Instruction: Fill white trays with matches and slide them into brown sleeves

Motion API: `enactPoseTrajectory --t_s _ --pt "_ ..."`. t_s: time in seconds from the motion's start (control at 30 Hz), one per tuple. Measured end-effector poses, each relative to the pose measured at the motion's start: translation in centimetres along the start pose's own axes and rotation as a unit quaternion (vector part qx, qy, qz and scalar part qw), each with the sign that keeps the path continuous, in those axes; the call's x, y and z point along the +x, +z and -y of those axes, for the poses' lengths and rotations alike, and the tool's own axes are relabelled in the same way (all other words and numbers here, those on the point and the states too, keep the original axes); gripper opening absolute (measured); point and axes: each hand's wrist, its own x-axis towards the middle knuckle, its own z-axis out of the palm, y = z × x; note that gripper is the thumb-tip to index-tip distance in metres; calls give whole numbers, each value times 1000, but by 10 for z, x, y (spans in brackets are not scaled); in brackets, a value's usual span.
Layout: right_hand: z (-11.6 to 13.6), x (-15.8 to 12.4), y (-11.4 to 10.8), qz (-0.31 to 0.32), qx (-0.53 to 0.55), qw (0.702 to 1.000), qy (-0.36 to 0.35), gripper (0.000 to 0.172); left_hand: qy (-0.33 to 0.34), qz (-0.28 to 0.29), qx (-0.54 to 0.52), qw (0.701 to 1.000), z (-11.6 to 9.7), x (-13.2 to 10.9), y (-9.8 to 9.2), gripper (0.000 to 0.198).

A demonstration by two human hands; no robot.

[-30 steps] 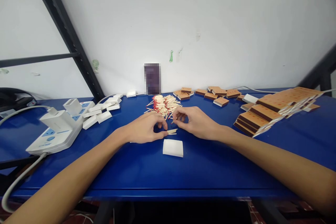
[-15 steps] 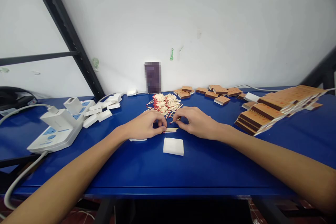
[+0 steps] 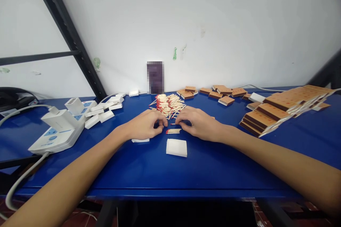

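Observation:
In the middle of the blue table a match [image 3: 173, 124] sticks out leftward from the fingertips of my right hand [image 3: 201, 124], which is closed on it. Its red head points toward my left hand [image 3: 146, 124]. The left fingers are curled with a small gap at the thumb, and nothing shows between them. Just below both hands lies a short row of matches [image 3: 174, 131], heads to the left. Behind the fingers rises a loose heap of red-headed matches [image 3: 170, 104]. Nearest me sits a white matchbox tray [image 3: 176, 148]; another white piece [image 3: 140, 140] is partly hidden under my left hand.
White trays [image 3: 106, 115] are piled at left beside a power strip [image 3: 61, 134] with plugs and cables. Brown matchbox sleeves [image 3: 223, 90] lie along the back right, with larger stacks [image 3: 269, 113] at far right. A pixelated dark object [image 3: 155, 78] leans on the wall.
My left hand has drawn back slightly from the row of matches, baring their red heads. My right hand has shifted a little with its match, which now lies more level.

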Motion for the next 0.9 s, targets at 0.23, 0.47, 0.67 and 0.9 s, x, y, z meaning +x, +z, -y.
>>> enactPoseTrajectory --t_s 0.23,0.47,0.67,0.9 --pt "-1 0 -1 7 -55 998 32 14 1 -5 19 1000 -2 0 1 14" --pt "-2 -2 -2 16 -81 996 17 17 22 6 26 999 -8 -2 -1 29" --pt "-3 -2 -2 45 -99 994 27 20 14 22 26 999 -10 -3 -1 32" --pt "2 -2 1 57 -102 993 35 23 27 41 -6 999 -12 -3 -2 29"
